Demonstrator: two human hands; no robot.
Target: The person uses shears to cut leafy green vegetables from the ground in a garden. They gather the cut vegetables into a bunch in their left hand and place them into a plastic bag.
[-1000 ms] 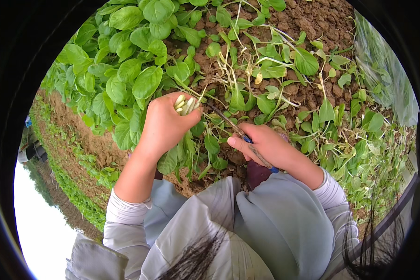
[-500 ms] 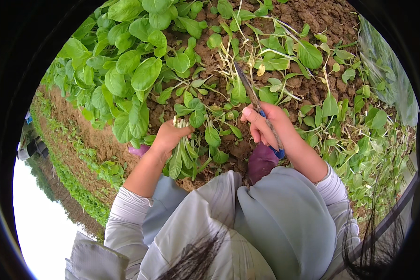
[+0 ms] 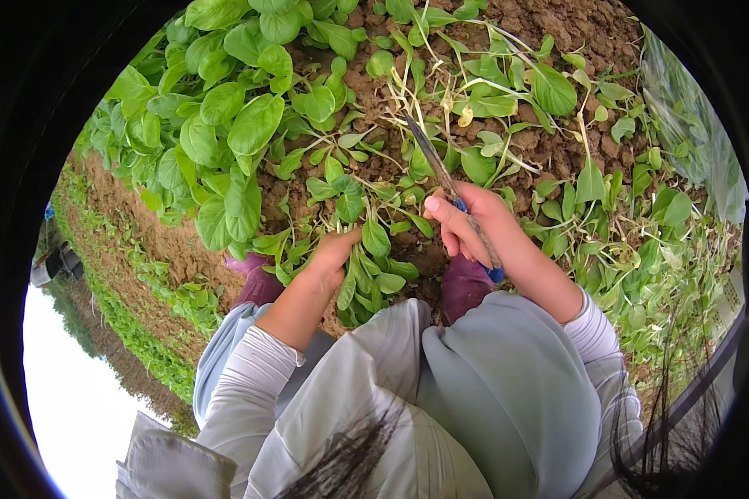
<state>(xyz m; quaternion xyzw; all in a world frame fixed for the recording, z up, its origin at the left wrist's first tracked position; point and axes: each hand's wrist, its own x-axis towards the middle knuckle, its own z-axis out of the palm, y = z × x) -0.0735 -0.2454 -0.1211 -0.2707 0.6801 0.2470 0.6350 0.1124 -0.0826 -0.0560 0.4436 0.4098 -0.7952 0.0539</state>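
Observation:
Closed around the stems of a bunch of leafy greens is my left hand; the leaves hang down toward my lap, and pale stem ends show above the fingers. My right hand grips a pair of scissors with blue handles. The dark, pointed blades lie together and point up and to the left over the soil. Part of the handles is hidden by the fingers. Just above my left hand, small leafy plants grow from the ground.
Dense standing greens fill the upper left. Loose leaves and cut stems litter the right side. Clear plastic sheeting lies at the far right. Brown soil shows behind. My purple boots are below my hands.
My left hand has moved right and slightly down with the greens, closer to my right hand. The scissors have shifted slightly left. More of my left boot shows.

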